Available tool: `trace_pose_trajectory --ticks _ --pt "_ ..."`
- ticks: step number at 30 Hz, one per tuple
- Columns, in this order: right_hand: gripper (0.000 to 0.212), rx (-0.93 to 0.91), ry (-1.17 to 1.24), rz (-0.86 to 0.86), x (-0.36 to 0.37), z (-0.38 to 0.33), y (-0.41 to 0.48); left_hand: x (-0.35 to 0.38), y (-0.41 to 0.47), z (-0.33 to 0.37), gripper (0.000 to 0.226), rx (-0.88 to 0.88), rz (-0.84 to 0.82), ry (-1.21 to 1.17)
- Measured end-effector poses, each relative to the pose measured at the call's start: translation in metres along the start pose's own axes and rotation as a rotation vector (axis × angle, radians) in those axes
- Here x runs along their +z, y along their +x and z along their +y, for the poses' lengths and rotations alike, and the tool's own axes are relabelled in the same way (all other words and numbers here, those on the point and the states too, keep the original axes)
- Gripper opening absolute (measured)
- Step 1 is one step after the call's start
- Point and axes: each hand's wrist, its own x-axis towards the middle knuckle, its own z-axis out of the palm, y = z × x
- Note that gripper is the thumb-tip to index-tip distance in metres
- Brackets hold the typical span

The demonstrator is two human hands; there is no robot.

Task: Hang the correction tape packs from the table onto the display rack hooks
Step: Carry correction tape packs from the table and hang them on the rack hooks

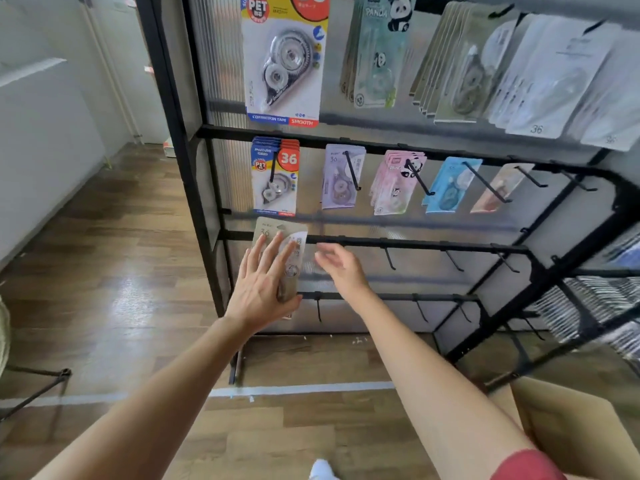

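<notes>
A beige correction tape pack (277,233) marked 36 hangs at the left end of the third rail of the black display rack (381,242). My left hand (263,282) lies flat on the pack's front, fingers straight and spread, thumb at its lower edge. Just to the right of the pack my right hand (341,263) hovers with relaxed fingers and holds nothing. The rail above carries blue-and-red packs (275,178), a purple pack (341,178), pink panda packs (394,183), a blue pack (450,185) and a peach pack (498,188).
Bare hooks (389,258) run along the third and fourth rails to the right of my hands. The top rail is crowded with large packs (284,60). A cardboard box (571,427) sits at the bottom right. Wooden floor with a white tape line (301,389) stretches to the left.
</notes>
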Motion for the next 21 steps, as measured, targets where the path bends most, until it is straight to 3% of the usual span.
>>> trace_pose_trajectory --ticks 5,13,21 --pt "0.023 0.032 0.175 -0.095 -0.030 0.007 -0.033 0.010 0.005 0.052 0.093 0.063 0.030 -0.105" --pt "0.045 0.016 0.257 -0.089 -0.086 0.015 -0.075 0.028 0.008 0.133 0.095 0.124 0.017 -0.152" --pt "0.048 -0.003 0.290 -0.043 -0.134 0.036 -0.102 0.037 -0.001 0.181 0.094 0.123 0.027 -0.133"
